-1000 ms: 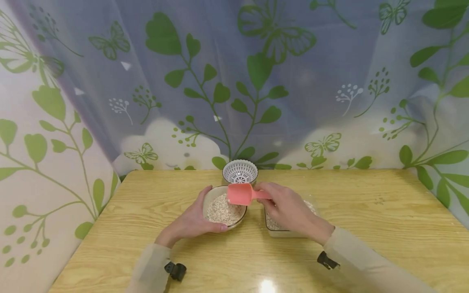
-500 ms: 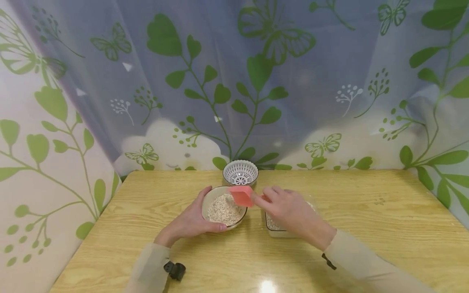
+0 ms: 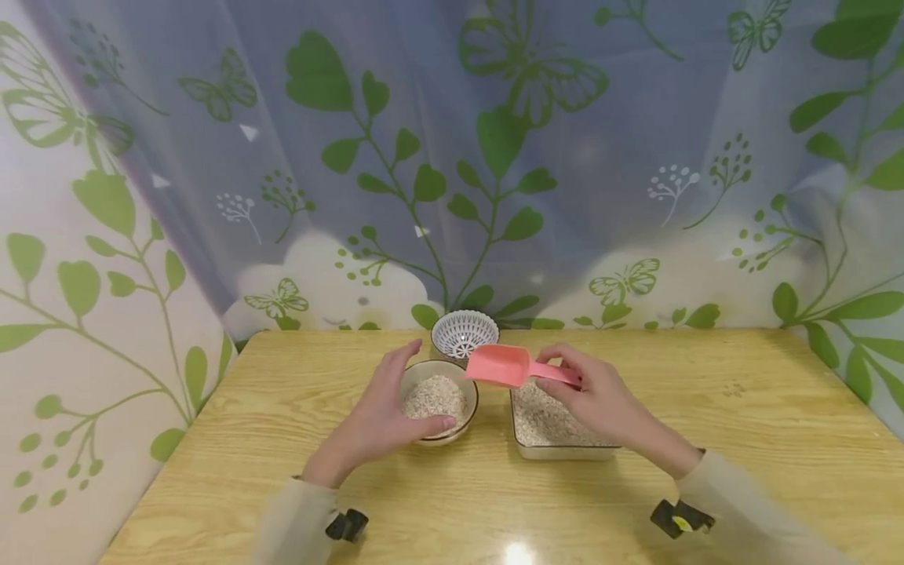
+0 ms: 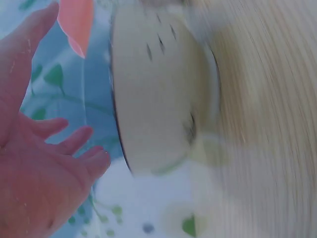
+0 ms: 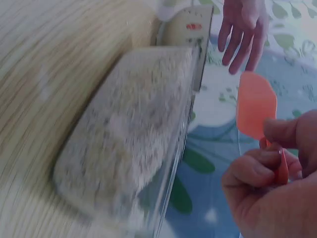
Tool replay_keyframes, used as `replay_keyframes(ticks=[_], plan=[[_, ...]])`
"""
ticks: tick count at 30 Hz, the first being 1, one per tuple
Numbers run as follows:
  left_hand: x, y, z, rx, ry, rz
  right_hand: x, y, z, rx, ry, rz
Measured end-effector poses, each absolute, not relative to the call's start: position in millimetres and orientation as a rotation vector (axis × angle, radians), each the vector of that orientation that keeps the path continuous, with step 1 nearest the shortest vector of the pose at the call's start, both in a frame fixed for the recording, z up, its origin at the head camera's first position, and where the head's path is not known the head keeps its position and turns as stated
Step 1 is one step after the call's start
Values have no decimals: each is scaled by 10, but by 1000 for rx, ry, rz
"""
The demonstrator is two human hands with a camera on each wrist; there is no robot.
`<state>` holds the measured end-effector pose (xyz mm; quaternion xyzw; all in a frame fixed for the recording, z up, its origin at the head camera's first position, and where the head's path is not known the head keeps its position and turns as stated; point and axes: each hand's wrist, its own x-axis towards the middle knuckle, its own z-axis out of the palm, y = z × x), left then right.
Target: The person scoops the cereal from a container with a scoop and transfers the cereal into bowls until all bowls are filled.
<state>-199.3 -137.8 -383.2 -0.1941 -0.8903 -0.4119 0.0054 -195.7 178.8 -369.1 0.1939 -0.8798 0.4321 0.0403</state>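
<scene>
My left hand (image 3: 381, 416) is spread beside a round cream bowl (image 3: 429, 370), its thumb over the near rim. In the left wrist view a gap shows between the fingers and the bowl's outer wall (image 4: 153, 99). Oat flakes (image 3: 435, 396) lie heaped in the bowl. My right hand (image 3: 600, 400) grips a pink scoop (image 3: 497, 366) by its handle, raised between the bowl and a rectangular container (image 3: 565, 453). The scoop's pan faces left, and no flakes show in it. More oat flakes (image 3: 547, 416) fill the container under the right hand.
A white openwork basket (image 3: 464, 333) stands behind the bowl, near the back edge of the wooden table (image 3: 424, 502). Close behind the table hangs a patterned curtain (image 3: 565, 196). A black strap mount (image 3: 681, 519) sits on the right sleeve.
The scoop has lifted away from over the bowl and moved right, turning level. My left hand has loosened from the bowl and opened. The bowl, tilted before, stands more level.
</scene>
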Motion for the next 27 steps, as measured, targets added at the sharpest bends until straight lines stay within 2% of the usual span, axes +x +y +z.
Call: replay_keyframes(ticks=[15, 20, 27], plan=[[-1774, -577, -3824, -835, -2864, -1166, -1830, 2614, -3661, 552, -2802, 1282], [-1744, -375, -3874, -826, -2907, -1253, -1777, 2778, -3617, 540, -2857, 1123], [-1728, -163, -3956, -658, -2908, -1291, -1745, 2899, -3541, 590, -2916, 961]])
